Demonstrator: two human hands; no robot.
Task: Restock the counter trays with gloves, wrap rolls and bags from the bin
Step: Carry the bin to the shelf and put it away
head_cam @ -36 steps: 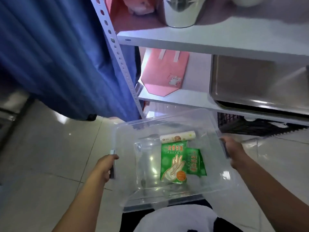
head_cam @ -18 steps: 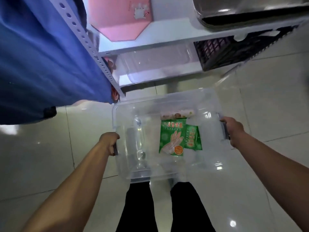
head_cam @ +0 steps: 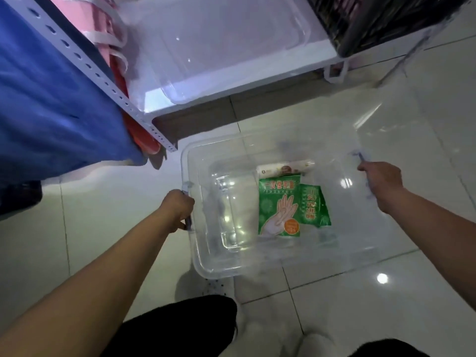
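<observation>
A clear plastic bin [head_cam: 195, 256] sits low over the tiled floor in front of my legs. My left hand [head_cam: 177, 208] is closed on the bin's left handle. My right hand [head_cam: 383, 182] grips the right handle. Inside the bin lie a green glove packet [head_cam: 279, 207], a second smaller green packet [head_cam: 315, 206] partly under it, and a white wrap roll [head_cam: 284, 167] along the far wall. A clear inner tray [head_cam: 229, 215] lies at the bin's left.
A white metal shelf rack [head_cam: 108, 81] stands ahead with a clear lid [head_cam: 231, 39] on its bottom shelf, pink bags [head_cam: 108, 34] at its left and a black crate [head_cam: 381, 19] at its right. Blue cloth [head_cam: 51, 99] hangs at the left.
The bin has come down from waist height to near the floor, still held in both hands. My view has tilted down, and the rack's upper shelves have left the frame.
</observation>
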